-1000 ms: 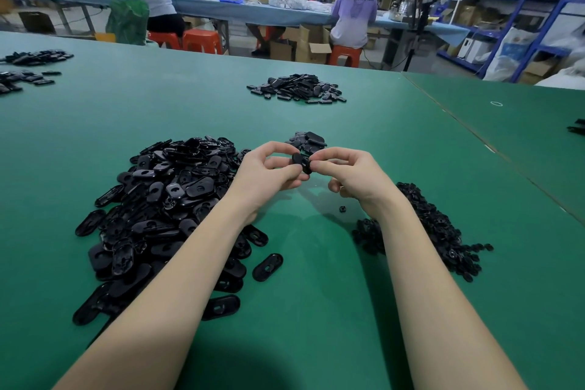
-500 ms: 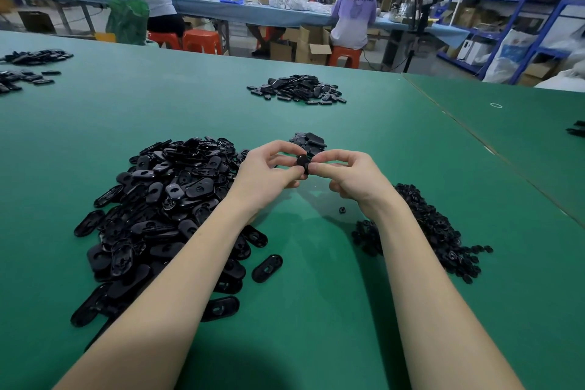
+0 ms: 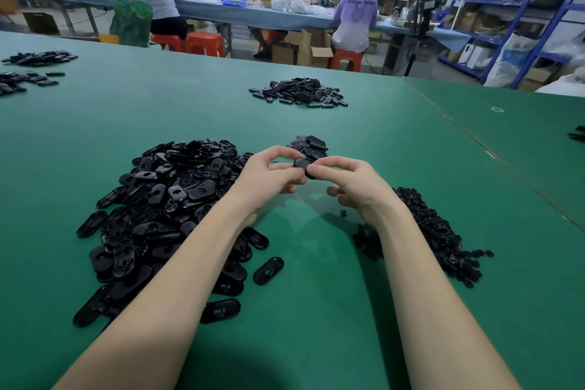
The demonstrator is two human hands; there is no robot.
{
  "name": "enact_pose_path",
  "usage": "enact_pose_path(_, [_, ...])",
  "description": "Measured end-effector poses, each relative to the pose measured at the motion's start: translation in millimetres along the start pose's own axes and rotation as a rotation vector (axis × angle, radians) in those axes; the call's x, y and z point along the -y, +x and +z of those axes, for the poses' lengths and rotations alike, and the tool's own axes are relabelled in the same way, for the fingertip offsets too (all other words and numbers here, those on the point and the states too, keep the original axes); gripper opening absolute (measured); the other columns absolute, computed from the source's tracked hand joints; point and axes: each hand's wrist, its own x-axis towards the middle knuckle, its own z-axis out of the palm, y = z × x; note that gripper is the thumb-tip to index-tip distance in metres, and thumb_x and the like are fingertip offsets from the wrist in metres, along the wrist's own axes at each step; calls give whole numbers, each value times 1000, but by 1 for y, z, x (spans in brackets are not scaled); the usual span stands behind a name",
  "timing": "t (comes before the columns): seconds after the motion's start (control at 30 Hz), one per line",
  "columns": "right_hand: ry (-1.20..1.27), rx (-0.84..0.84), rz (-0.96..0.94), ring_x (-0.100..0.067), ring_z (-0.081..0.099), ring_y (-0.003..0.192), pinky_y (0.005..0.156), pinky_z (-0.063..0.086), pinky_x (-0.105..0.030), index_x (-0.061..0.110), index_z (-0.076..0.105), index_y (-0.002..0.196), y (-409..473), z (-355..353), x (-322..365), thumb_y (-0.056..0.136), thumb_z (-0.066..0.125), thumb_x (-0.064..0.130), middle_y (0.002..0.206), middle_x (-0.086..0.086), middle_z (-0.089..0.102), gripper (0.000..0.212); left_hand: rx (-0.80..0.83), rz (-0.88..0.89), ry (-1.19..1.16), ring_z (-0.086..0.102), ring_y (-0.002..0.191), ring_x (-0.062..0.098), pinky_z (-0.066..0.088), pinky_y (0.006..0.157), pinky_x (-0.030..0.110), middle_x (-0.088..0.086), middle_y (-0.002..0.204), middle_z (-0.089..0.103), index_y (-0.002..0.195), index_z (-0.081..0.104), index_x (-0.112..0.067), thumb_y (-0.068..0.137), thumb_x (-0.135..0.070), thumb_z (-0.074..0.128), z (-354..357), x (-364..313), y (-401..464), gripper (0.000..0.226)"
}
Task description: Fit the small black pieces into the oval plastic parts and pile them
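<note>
Pinching one oval part (image 3: 302, 163) between them, the left hand (image 3: 269, 179) and right hand (image 3: 357, 187) hover above the table (image 3: 316, 310); oval pile (image 3: 164, 209) at nine o'clock, small black pieces (image 3: 443, 237) at three.

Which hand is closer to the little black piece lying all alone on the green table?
Right. The right hand is just above and beside the lone small piece; the left hand is farther off, across the gap. Both pinch an oval part.

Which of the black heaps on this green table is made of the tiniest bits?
The heap of small black pieces beside the right forearm; the other heaps hold larger oval parts.
</note>
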Motion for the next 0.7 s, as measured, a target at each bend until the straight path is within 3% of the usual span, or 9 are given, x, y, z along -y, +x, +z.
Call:
enact_pose_path(0.37, [-72, 12, -111, -7, 46, 51, 45, 35, -13, 27, 78, 84, 5, 2, 2, 81, 82, 26, 70, 12, 66, 5, -60, -33, -74, 70, 64, 12, 55, 68, 16, 11, 82, 72, 99, 64, -6, 86, 6, 68, -1, 2, 1, 19])
enact_pose_path(0.7, [-72, 0, -165, -1, 46, 47, 46, 37, -10, 17, 76, 90, 3, 2, 2, 85, 78, 14, 61, 15, 63, 6, -34, -72, -150, 71, 71, 19, 58, 73, 20, 10, 82, 70, 98, 64, -5, 85, 6, 70, -1, 4, 3, 18])
